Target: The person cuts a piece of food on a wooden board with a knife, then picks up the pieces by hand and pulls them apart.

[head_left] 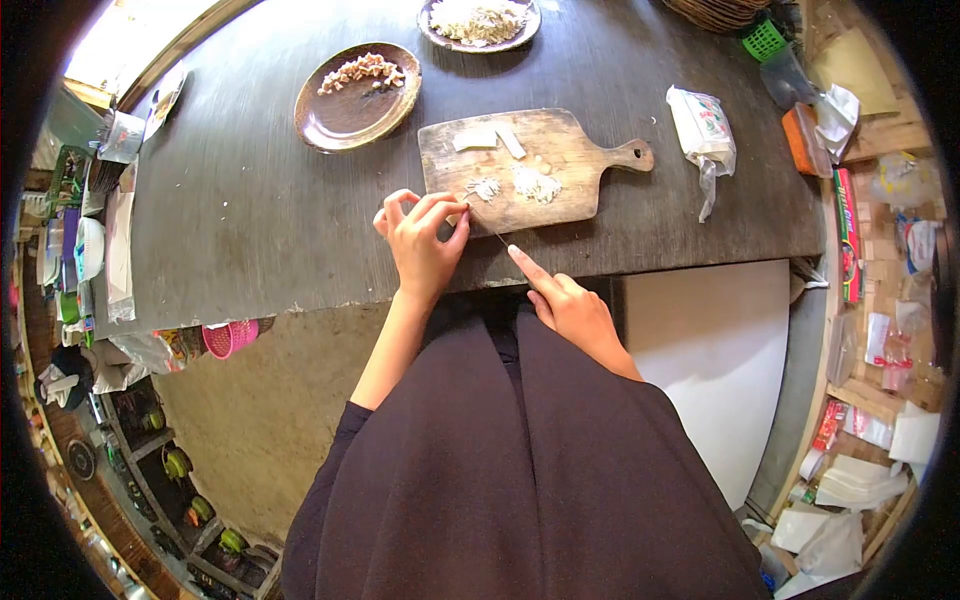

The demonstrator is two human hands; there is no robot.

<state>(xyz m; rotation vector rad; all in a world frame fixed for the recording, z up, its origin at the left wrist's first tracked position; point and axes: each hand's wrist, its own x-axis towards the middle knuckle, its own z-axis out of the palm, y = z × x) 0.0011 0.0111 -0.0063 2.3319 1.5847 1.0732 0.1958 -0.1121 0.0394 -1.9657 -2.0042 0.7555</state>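
A wooden cutting board (558, 195) with a handle lies near the front edge of the table. On it are white blocks (475, 138), which look like tofu or something similar, and two small heaps of pale chopped pieces (536, 184). My right hand (580, 318) is closed around a knife (501, 238), its index finger stretched along the top. Only a thin line of the blade shows. My left hand (424, 238) is at the board's lower left corner, thumb and fingers pinched together by the blade's far end. What sits in that pinch is too small to make out.
Behind the board stand a brown plate (330, 118) with diced pinkish pieces and a plate of pale shreds (480, 45). A white plastic packet (700, 125) lies to the right. Shelves with packages (860, 480) line the right side; a pink basket (230, 340) is below the table's left edge.
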